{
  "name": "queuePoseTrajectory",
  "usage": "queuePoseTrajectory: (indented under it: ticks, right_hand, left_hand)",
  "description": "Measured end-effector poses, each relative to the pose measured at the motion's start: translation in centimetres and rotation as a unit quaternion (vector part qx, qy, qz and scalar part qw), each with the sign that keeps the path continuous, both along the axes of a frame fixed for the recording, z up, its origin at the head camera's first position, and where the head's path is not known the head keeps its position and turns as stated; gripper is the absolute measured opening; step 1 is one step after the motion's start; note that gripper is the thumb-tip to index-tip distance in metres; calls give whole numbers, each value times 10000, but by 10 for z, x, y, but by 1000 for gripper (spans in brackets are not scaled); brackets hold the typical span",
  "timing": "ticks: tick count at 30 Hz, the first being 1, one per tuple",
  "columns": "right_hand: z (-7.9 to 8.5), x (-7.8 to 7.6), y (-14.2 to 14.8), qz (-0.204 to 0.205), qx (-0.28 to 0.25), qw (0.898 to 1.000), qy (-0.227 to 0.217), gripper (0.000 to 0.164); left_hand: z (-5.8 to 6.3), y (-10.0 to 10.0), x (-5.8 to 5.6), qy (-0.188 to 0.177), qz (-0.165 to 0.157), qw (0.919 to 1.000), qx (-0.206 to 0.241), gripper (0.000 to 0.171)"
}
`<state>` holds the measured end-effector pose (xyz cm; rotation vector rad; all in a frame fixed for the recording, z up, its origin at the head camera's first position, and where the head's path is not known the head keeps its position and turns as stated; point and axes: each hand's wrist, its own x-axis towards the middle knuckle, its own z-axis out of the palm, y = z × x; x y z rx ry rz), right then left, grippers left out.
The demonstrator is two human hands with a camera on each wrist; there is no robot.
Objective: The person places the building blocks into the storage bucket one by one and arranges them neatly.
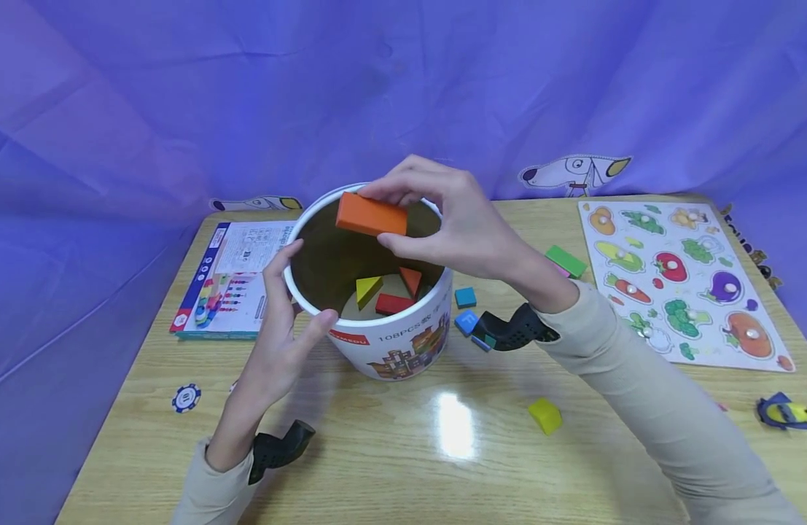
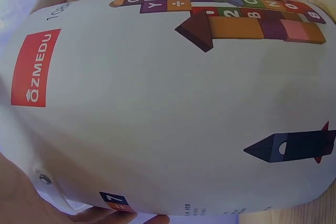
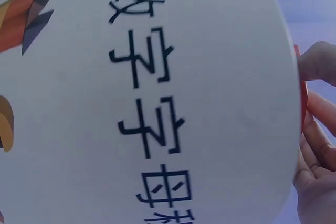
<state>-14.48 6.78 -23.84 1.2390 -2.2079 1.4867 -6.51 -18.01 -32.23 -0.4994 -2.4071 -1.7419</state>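
Note:
Over the mouth of a white bucket, my right hand pinches an orange block between thumb and fingers. The right wrist view shows the bucket wall up close, with only a sliver of the block past its edge. My left hand holds the bucket at its left side, thumb at the rim; in the left wrist view its fingers curve against the wall. Inside lie a yellow triangular block, a red block and an orange-red triangular block.
Blue blocks and a green block lie right of the bucket, a yellow block nearer the front. A vegetable puzzle board is at right, beside a small blue-yellow figure. At left are a boxed set and a chip.

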Motion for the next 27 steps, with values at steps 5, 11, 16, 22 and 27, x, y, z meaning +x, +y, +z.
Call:
queuePoseTrajectory:
  ticks: [5,11,16,22,27]
  right_hand:
    - [-4,-5,-2,109,14,9996,-266,38]
    - [-8,-6,1,391,-51,9980,-503,35]
    - [-12,-1,17,414,-189,9979,-465,35]
    - [-31,10,59,342,-780,9944,-625,37]
    - [-66,18,92,148,-605,9928,-1027,39]
  left_hand:
    - [0,0,0,-8,-27,10000,1,82]
    - [0,0,0,-4,-32,10000,-8,82]
    - [0,1,-1,57,-72,10000,29,83]
    - [0,1,-2,83,-77,9999,41,83]
    - [0,0,-1,68,-28,10000,18,83]
